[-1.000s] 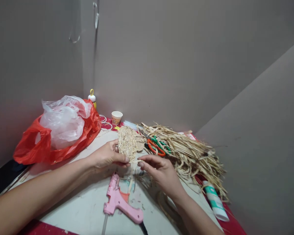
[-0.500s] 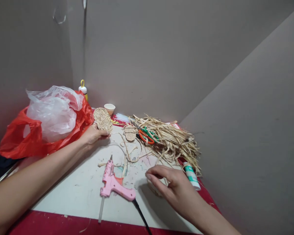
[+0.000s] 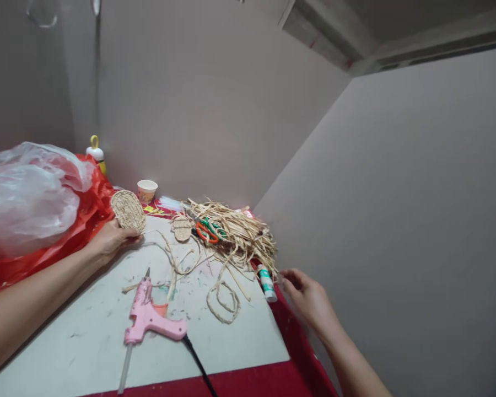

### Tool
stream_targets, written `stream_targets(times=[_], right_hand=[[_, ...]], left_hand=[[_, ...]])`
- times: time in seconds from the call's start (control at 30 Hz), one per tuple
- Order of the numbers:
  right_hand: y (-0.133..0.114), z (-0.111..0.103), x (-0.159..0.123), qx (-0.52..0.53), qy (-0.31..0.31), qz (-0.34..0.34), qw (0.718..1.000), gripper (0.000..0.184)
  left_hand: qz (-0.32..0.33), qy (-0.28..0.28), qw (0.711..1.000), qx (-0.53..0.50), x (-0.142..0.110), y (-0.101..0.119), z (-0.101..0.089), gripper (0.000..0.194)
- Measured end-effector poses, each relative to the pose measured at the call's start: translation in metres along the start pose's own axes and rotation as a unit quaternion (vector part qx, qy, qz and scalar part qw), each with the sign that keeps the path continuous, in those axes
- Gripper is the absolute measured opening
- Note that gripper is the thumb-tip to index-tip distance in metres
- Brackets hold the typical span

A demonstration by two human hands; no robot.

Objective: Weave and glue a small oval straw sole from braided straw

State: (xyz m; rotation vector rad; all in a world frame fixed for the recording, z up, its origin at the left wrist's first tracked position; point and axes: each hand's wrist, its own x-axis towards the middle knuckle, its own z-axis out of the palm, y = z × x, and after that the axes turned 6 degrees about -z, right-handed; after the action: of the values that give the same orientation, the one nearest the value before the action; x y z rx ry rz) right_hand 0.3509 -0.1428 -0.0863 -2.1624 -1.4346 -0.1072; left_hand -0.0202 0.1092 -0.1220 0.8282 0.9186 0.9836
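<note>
My left hand (image 3: pixel 114 238) grips the lower edge of an oval coiled straw sole (image 3: pixel 128 211), thumb on the near side, holding it up above the board's left side. A braided straw cord (image 3: pixel 177 268) trails from around that sole across the board. My right hand (image 3: pixel 305 293) hovers past the board's right edge, beside a white-and-green bottle (image 3: pixel 267 284). Its thumb and fingers are pinched together; whatever is between them is too small to make out. A pink glue gun (image 3: pixel 143 314) with a clear glue stick lies in front. Loops of cord (image 3: pixel 224 303) rest to its right.
A smaller woven straw slipper (image 3: pixel 182 228) lies near orange and green scissors (image 3: pixel 209 230) and a heap of dry straw (image 3: pixel 243 234). Behind are a paper cup (image 3: pixel 147 190) and a yellow-topped bottle (image 3: pixel 95 153). Plastic bags (image 3: pixel 33 193) crowd the left; walls rise behind and right.
My right hand has moved right, off the cord loops and out past the board's edge, uncovering them. The view has turned right. My left hand still holds the sole.
</note>
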Motion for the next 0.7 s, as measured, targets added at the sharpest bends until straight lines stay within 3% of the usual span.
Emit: stream_targets(times=[0.07,0.17,0.33,0.47,0.57,0.7], right_hand=[[0.001,0.001,-0.002,0.008,0.001,-0.006,1.0,0.027],[-0.016,0.011,0.002,0.03,-0.016,-0.047,0.998,0.028],[-0.08,0.043,0.043,0.009,-0.085,-0.127,0.988,0.019],[-0.123,0.077,0.088,-0.051,-0.157,-0.144,0.976,0.027],[-0.134,0.098,0.111,-0.114,-0.193,-0.132,0.966,0.028],[-0.131,0.115,0.127,-0.194,-0.23,-0.113,0.947,0.029]], left_hand=[[-0.002,-0.004,1.0,-0.001,0.0,-0.002,-0.001,0.038],[0.003,-0.01,1.0,-0.005,-0.002,-0.003,-0.001,0.041],[0.019,-0.008,1.0,-0.014,-0.006,-0.002,-0.002,0.038],[0.035,-0.015,0.999,-0.017,-0.009,0.0,-0.003,0.036],[0.041,-0.025,0.999,-0.017,-0.011,0.002,-0.003,0.033],[0.044,-0.043,0.998,-0.017,-0.01,0.002,-0.003,0.032]])
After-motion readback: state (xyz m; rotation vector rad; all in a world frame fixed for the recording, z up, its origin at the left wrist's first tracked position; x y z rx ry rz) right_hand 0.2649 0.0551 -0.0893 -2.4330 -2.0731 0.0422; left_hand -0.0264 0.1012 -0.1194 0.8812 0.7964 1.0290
